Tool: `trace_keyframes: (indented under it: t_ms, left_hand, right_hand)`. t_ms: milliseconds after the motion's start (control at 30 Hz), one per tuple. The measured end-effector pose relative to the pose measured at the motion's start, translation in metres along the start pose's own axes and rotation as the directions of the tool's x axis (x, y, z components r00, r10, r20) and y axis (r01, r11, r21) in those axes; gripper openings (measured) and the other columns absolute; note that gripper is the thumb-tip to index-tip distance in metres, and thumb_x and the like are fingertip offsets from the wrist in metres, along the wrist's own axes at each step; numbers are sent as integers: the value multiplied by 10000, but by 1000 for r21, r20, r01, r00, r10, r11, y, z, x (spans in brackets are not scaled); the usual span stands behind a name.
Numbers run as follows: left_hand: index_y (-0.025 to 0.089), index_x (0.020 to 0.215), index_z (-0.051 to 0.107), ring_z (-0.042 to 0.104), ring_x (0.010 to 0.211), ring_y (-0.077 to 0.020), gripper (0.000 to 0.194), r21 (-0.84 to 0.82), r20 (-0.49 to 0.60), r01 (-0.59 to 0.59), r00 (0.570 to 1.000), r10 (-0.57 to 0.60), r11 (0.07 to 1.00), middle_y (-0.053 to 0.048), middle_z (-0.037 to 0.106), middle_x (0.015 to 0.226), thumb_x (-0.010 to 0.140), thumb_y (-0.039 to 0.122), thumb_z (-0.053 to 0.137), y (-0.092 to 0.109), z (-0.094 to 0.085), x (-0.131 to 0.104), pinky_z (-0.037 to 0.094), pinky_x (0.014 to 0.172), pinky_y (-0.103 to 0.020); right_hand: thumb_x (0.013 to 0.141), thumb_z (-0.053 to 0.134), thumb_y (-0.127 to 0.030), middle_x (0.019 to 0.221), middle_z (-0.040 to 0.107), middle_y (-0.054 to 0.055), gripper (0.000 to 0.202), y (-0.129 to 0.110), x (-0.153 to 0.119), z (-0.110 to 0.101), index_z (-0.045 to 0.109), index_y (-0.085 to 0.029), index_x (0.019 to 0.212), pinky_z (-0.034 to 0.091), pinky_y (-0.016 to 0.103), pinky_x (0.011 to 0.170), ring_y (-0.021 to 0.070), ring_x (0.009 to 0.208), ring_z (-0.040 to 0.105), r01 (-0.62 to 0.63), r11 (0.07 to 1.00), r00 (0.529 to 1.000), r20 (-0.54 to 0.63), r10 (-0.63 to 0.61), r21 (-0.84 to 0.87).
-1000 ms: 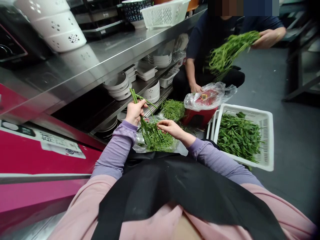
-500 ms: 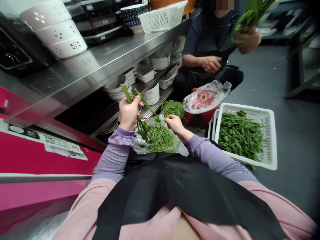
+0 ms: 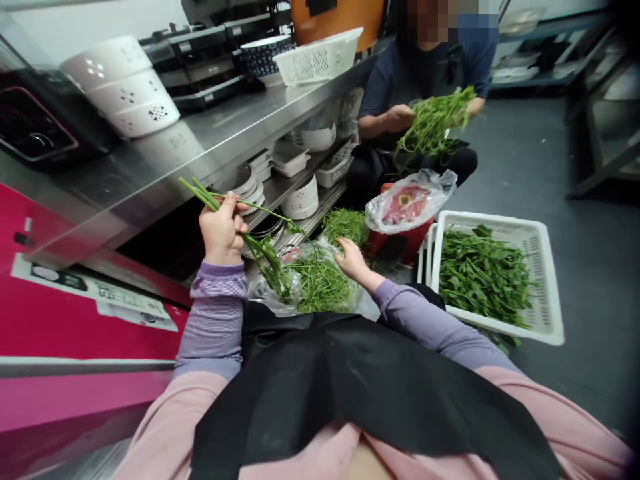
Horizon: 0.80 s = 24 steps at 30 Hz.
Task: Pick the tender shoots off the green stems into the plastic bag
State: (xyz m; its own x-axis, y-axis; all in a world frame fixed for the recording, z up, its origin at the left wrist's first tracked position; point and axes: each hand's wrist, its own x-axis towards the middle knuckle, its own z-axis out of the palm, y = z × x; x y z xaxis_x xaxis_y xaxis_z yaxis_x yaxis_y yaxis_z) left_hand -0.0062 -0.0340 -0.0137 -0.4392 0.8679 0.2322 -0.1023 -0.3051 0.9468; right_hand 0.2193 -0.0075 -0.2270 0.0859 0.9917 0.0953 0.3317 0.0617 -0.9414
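Observation:
My left hand (image 3: 222, 231) is closed around a few long green leafy stems (image 3: 263, 255). Their thick ends stick out above the fist, the leafy ends droop toward my lap, and one thin stem slants off to the right. My right hand (image 3: 353, 261) is open, its fingers apart and nothing visible in them, just right of a heap of thin greens (image 3: 324, 283). That heap lies in a clear plastic bag (image 3: 369, 308) in front of my apron. Behind it sits a second pile of fine green stems (image 3: 349, 224).
At right stands a white basket (image 3: 547, 280) of cut leafy greens (image 3: 483, 273). A red container (image 3: 395, 245) carries a clear plastic bag (image 3: 440, 190). Opposite, a crouching co-worker (image 3: 383, 87) holds a bunch of greens (image 3: 435, 120). A steel counter (image 3: 225, 127) with dishes runs along the left.
My left hand has moved left with the stems. My right hand has opened from a pinch near the thin stem's tip. The co-worker has lowered the bunch, both hands now at it.

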Motion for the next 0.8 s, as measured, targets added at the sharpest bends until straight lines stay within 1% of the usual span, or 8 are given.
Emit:
trace_keyframes:
  t_ms: [100, 233, 333, 400, 467, 567, 633, 800]
  left_hand:
    - [153, 676, 521, 307, 292, -10, 219, -8, 1, 12, 1000, -12, 1000, 29, 563, 535, 776, 268, 679, -2, 2, -1, 260, 300, -157]
    - [157, 679, 517, 317, 294, -10, 225, -9, -7, 22, 1000, -22, 1000, 27, 566, 541, 775, 273, 683, -3, 5, -2, 262, 304, -155]
    - [157, 681, 514, 320, 289, -9, 236, 2, -30, 11, 999, -11, 1000, 31, 563, 542, 759, 283, 697, -4, 3, -2, 261, 306, -157]
    - [156, 683, 511, 325, 288, -11, 237, 13, -35, -1, 999, 1, 1000, 35, 558, 536, 754, 284, 698, -6, 1, -3, 262, 307, -157]
    - [158, 680, 503, 333, 288, -17, 240, 17, -38, -25, 999, 25, 1000, 37, 554, 529, 754, 280, 696, -6, -1, -4, 263, 304, -161]
    - [163, 676, 496, 340, 287, -24, 236, 14, -73, -93, 993, 94, 996, 39, 551, 521, 768, 274, 683, -4, -2, -5, 267, 301, -168]
    - [163, 673, 505, 340, 286, -26, 229, 16, -83, -127, 988, 127, 992, 37, 548, 518, 779, 273, 675, 0, -3, -5, 269, 299, -171]
    - [160, 659, 508, 343, 284, -30, 243, 16, -63, -117, 991, 117, 993, 33, 544, 517, 769, 278, 690, 5, -4, -3, 265, 293, -172]
  right_hand:
    - [873, 458, -323, 1066, 664, 114, 267, -32, -19, 4, 651, -164, 964, 421, 363, 980, 205, 1053, 591, 230, 963, 968, 70, -241, 138]
    - [811, 545, -469, 834, 667, 53, 321, -55, -38, 12, 627, -174, 908, 471, 326, 846, 167, 826, 616, 15, 890, 933, 313, -176, 455]
    - [770, 553, -488, 650, 547, -6, 314, -56, -41, 15, 583, -184, 841, 460, 273, 636, 115, 587, 507, -152, 808, 931, 357, -76, 570]
    - [775, 525, -451, 571, 447, -34, 262, -51, -41, 15, 557, -191, 787, 392, 248, 529, 98, 493, 399, -163, 832, 945, 326, -23, 531]
    - [761, 531, -368, 553, 436, -31, 181, -44, -40, 15, 551, -190, 731, 366, 247, 524, 104, 495, 387, -47, 935, 968, 248, -44, 352]
    - [756, 524, -260, 641, 562, 20, 114, -26, -37, 17, 587, -180, 704, 414, 279, 645, 144, 612, 500, 204, 978, 964, 183, -195, -34]
    - [787, 486, -218, 744, 641, 56, 157, -14, -32, 17, 635, -171, 765, 440, 309, 728, 172, 701, 563, 243, 958, 949, 242, -202, -151]
    - [845, 509, -296, 1106, 669, 84, 270, -10, -16, 13, 658, -185, 1041, 454, 325, 903, 182, 1016, 605, 75, 990, 938, 329, -109, 116]
